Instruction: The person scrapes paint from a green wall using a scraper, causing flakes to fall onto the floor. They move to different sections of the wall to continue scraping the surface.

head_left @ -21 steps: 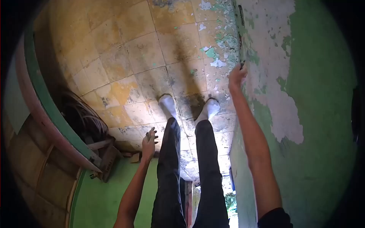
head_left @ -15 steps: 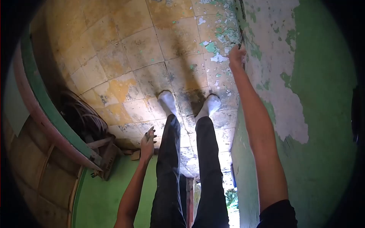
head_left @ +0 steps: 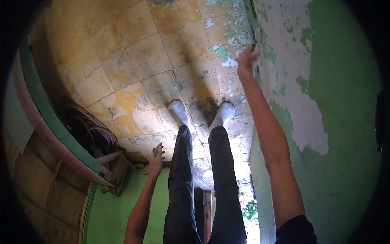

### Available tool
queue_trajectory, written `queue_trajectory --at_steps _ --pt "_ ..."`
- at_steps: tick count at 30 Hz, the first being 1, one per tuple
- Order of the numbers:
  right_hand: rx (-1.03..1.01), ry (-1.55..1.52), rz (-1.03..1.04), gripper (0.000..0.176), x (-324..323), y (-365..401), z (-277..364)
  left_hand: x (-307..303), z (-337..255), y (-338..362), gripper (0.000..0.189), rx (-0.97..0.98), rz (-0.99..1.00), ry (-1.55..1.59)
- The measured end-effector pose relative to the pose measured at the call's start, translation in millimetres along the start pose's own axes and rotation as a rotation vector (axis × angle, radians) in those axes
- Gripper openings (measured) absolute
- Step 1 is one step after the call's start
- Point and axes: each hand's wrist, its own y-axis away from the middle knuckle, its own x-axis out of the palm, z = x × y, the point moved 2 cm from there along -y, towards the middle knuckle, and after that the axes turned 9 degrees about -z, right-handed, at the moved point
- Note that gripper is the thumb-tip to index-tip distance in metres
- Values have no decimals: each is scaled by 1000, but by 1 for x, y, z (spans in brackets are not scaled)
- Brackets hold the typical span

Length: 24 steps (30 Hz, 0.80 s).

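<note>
My right hand (head_left: 248,59) is raised close to the peeling wall (head_left: 290,81), its fingers closed round a small dark object that I cannot make out. Pale undercoat shows there between patches of green paint. Lower on the left, my left hand (head_left: 155,159) hangs beside my left leg, fingers curled around something small and dark, also too small to name. Flakes of green and white paint (head_left: 222,51) lie on the tiled floor (head_left: 146,51) along the foot of the wall.
My feet in light socks (head_left: 224,112) stand on the tiles. At the left are a curved green and pink ledge (head_left: 53,122), a dark coiled bundle (head_left: 91,128) and a wooden crate (head_left: 118,173). A bright opening (head_left: 250,209) shows at the bottom.
My right hand has shifted slightly left and down in view, a little off the wall. My left hand has moved slightly down and left. The view has tilted a little.
</note>
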Motion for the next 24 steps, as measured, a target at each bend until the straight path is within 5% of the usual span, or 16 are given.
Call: queue_trajectory --at_steps 7,14,18,24 --pt "-75 84 76 38 37 -38 19 -2 -2 -3 47 6 -19 -4" --pt "144 79 154 41 -2 -22 0 -5 -2 2 47 13 -6 -28" --pt "132 189 290 41 31 -52 -17 -8 3 -2 47 20 -19 7" --pt "478 -103 112 40 15 -20 -4 -11 4 0 46 -50 -24 34"
